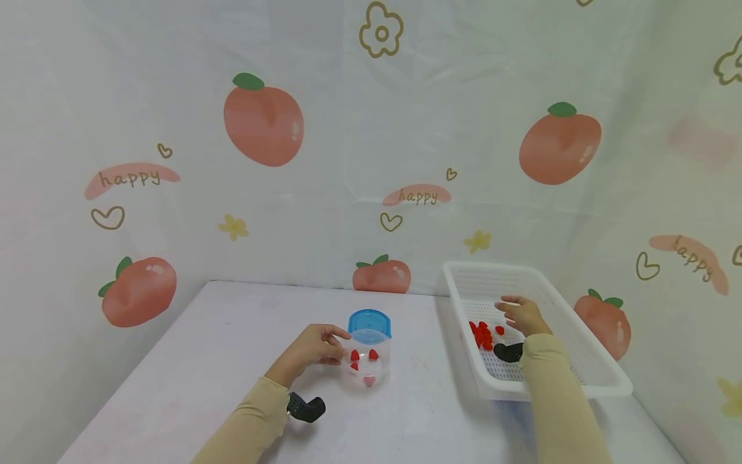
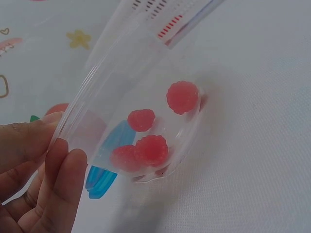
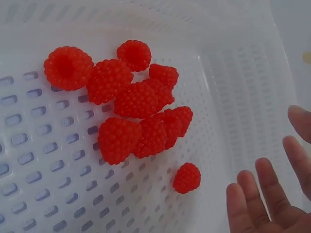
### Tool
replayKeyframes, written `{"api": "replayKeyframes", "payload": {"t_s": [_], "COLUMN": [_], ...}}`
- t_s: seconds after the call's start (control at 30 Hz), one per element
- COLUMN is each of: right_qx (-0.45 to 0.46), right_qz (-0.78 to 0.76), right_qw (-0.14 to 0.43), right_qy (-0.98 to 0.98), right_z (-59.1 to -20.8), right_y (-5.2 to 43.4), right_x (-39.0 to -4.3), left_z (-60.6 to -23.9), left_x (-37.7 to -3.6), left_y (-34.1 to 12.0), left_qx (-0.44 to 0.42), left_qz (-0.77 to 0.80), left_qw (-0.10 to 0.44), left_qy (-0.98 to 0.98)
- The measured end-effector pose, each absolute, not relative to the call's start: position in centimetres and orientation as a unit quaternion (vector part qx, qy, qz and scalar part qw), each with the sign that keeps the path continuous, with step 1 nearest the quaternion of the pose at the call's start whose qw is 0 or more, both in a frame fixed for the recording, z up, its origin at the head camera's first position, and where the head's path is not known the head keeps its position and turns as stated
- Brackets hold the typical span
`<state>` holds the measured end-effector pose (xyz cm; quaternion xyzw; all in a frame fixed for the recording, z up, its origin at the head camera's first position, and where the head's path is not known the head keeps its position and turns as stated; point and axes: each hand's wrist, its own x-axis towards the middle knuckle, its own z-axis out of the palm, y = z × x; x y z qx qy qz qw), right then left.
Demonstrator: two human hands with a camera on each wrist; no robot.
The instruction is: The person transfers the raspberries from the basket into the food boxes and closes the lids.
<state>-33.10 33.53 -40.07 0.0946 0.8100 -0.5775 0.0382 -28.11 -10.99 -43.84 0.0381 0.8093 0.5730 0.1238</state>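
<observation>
My left hand (image 1: pixel 319 345) pinches the rim of a clear plastic tub (image 2: pixel 121 73) between thumb and fingers. Several red raspberries (image 2: pixel 182 97) lie at the bottom of the tub. Over the white perforated basket (image 1: pixel 603 386), my right hand (image 1: pixel 522 314) hovers with fingers spread and nothing in them. In the right wrist view, a cluster of raspberries (image 3: pixel 136 99) lies on the basket's slotted floor, and a single raspberry (image 3: pixel 187 178) sits apart, nearest the right fingertips.
Just behind the tub lies a blue lid (image 1: pixel 370 320) on the white table (image 1: pixel 232 361). The basket's raised walls stand around the loose raspberries at the right. A fruit-printed curtain (image 1: pixel 348 129) hangs behind the table.
</observation>
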Motion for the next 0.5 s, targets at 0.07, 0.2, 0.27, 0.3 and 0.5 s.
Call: {"api": "replayKeyframes", "payload": {"t_s": [0.07, 0.2, 0.27, 0.3, 0.5], "right_qx": [0.099, 0.108, 0.111, 0.112, 0.110], "right_qz": [-0.568, -0.545, -0.534, -0.531, -0.514], "right_qw": [0.048, 0.071, 0.083, 0.089, 0.116], "right_qy": [0.816, 0.828, 0.834, 0.835, 0.843], "right_z": [-40.00, -40.03, -40.16, -40.22, -40.51], "right_y": [33.48, 33.57, 33.73, 33.81, 34.27], "right_x": [-32.98, -32.95, -33.02, -33.05, -33.23], "left_z": [-43.81, -43.80, -43.81, -43.82, -43.88], "left_x": [-28.10, -28.06, -28.06, -28.06, -28.09], "left_y": [-10.97, -10.95, -10.95, -10.95, -11.03], "left_qx": [0.038, 0.035, 0.034, 0.034, 0.041], "left_qz": [0.573, 0.573, 0.573, 0.573, 0.573], "left_qw": [0.123, 0.122, 0.122, 0.122, 0.123], "left_qy": [0.809, 0.809, 0.809, 0.809, 0.809]}}
